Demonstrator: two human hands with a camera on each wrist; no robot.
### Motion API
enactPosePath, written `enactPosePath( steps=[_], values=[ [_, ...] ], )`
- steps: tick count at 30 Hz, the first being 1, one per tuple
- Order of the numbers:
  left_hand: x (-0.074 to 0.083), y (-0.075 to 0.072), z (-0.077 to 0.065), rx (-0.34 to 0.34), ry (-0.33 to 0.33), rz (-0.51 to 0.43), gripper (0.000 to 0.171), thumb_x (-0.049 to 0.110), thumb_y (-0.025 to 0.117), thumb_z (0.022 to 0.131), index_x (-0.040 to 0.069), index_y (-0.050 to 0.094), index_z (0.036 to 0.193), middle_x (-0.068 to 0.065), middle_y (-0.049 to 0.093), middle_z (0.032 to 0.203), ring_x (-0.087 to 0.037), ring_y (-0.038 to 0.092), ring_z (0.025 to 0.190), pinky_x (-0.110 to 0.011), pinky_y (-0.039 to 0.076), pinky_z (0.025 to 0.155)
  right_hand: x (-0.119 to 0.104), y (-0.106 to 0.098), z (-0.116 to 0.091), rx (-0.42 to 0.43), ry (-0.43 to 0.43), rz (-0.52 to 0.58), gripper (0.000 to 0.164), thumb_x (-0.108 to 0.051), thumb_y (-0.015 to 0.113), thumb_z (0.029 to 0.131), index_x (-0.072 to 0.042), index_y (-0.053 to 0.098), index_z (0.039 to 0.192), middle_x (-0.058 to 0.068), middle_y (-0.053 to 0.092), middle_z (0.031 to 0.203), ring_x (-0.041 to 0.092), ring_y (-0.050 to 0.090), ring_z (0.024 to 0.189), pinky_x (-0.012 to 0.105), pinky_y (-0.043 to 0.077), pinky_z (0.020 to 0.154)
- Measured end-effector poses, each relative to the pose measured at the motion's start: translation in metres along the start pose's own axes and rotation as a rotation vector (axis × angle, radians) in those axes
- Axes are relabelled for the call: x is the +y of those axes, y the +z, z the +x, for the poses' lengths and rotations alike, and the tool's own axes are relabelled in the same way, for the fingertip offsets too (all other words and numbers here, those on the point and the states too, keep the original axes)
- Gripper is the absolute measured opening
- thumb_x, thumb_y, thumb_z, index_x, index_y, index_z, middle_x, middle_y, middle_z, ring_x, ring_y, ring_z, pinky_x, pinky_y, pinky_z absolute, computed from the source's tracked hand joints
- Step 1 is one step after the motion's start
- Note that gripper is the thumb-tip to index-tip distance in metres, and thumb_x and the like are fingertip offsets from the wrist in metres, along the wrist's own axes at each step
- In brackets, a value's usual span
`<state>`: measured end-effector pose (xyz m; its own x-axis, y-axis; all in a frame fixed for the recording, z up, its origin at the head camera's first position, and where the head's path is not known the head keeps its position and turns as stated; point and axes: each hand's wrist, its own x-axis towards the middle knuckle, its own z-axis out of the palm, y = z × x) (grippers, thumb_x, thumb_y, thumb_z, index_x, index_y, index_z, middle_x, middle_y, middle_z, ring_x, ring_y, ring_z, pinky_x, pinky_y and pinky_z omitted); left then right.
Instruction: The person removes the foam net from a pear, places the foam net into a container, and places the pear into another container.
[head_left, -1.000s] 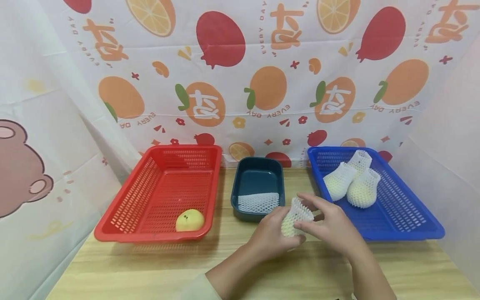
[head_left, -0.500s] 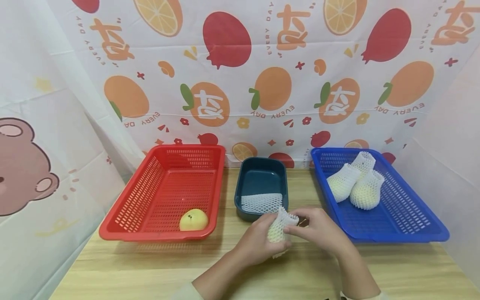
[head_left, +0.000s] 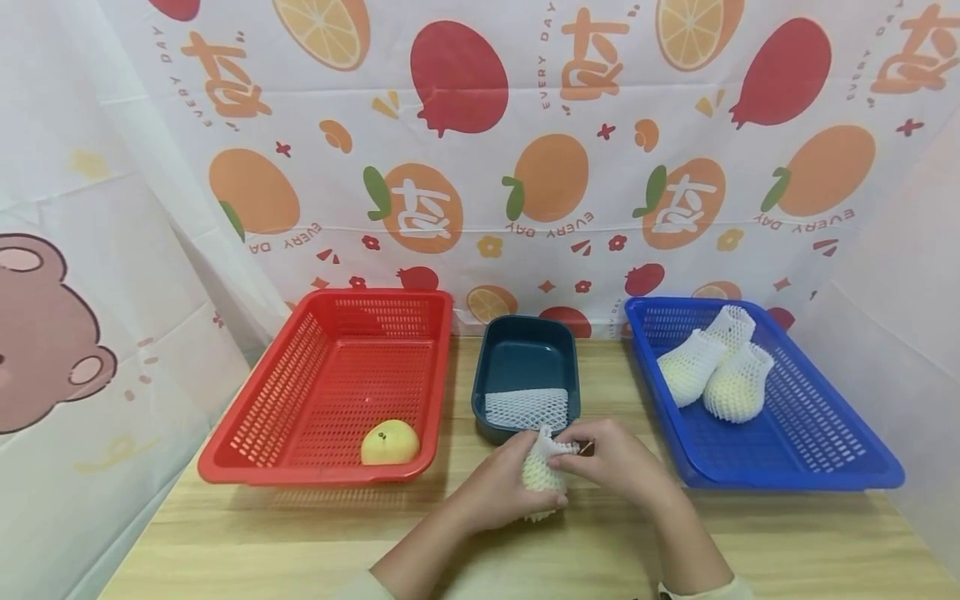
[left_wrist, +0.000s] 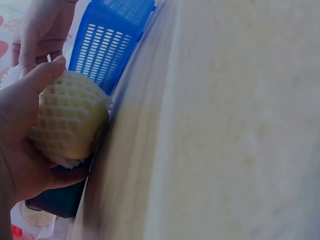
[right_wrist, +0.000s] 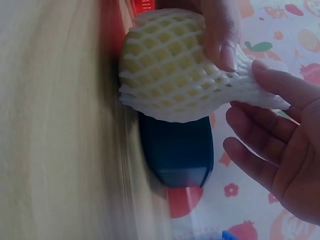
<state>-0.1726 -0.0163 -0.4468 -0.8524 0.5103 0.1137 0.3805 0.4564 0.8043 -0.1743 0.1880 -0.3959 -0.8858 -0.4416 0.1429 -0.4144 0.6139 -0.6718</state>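
My left hand (head_left: 497, 490) grips a round yellow fruit (left_wrist: 72, 120) dressed in a white foam net (right_wrist: 167, 70), fingers and thumb curled round its sides. Part of the fruit's bare underside shows at the net's lower opening in the left wrist view. With thumb and fingers, my right hand (head_left: 611, 457) pinches the net's narrow loose neck (right_wrist: 250, 90). Both hands work over the table, just in front of a dark teal tray (head_left: 527, 364). Flat foam nets (head_left: 527, 408) lie in the near end of that tray.
On the left a red basket (head_left: 255, 473) holds one bare yellow fruit (head_left: 390, 442) in its near right corner. A blue basket (head_left: 810, 479) stands on the right with 3 netted fruits (head_left: 738, 385) at its left side. A printed curtain (head_left: 480, 183) hangs behind.
Both hands have come left and nearer the table's front with the netted fruit. My right fingers, spread round the net's opening earlier, now pinch its neck. The baskets hold the same things.
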Motion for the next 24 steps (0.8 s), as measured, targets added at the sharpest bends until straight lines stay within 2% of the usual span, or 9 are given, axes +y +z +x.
enactPosePath(
  steps=[5, 10, 16, 24],
  values=[
    [0.001, -0.009, -0.002, -0.071, -0.031, -0.010, 0.061, 0.042, 0.084, 0.075, 0.024, 0.051, 0.124, 0.007, 0.058, 0.103, -0.004, 0.058, 0.083, -0.021, 0.051, 0.068, -0.003, 0.005, 0.000, 0.027, -0.046, -0.014, 0.012, -0.033, 0.077, 0.085, -0.022, 0.075, 0.090, -0.014, 0.065, 0.082, 0.001, 0.058, 0.075, 0.030, 0.057, 0.069],
    [0.008, -0.024, -0.005, -0.128, -0.056, 0.011, 0.048, 0.047, 0.078, 0.081, 0.024, 0.057, 0.118, 0.009, 0.060, 0.099, -0.005, 0.059, 0.082, -0.023, 0.051, 0.068, -0.006, 0.009, 0.000, 0.036, -0.088, -0.021, 0.015, -0.034, 0.078, 0.084, -0.021, 0.074, 0.091, -0.013, 0.065, 0.083, 0.001, 0.057, 0.074, 0.029, 0.056, 0.067],
    [0.019, -0.040, -0.011, -0.109, -0.033, 0.073, 0.029, 0.047, 0.069, 0.089, 0.028, 0.067, 0.110, 0.015, 0.066, 0.097, -0.003, 0.060, 0.086, -0.024, 0.051, 0.075, -0.008, 0.010, -0.001, 0.005, -0.105, -0.040, 0.018, -0.032, 0.077, 0.085, -0.021, 0.075, 0.098, -0.013, 0.067, 0.088, 0.001, 0.059, 0.078, 0.030, 0.057, 0.069],
    [0.027, -0.048, -0.014, -0.075, -0.038, 0.134, 0.026, 0.036, 0.074, 0.087, 0.023, 0.075, 0.110, 0.012, 0.072, 0.100, -0.003, 0.063, 0.087, -0.024, 0.053, 0.078, -0.011, 0.002, -0.005, -0.064, -0.025, 0.005, 0.024, -0.031, 0.081, 0.081, -0.021, 0.073, 0.102, -0.013, 0.065, 0.088, 0.006, 0.062, 0.080, 0.027, 0.057, 0.073]
  ],
)
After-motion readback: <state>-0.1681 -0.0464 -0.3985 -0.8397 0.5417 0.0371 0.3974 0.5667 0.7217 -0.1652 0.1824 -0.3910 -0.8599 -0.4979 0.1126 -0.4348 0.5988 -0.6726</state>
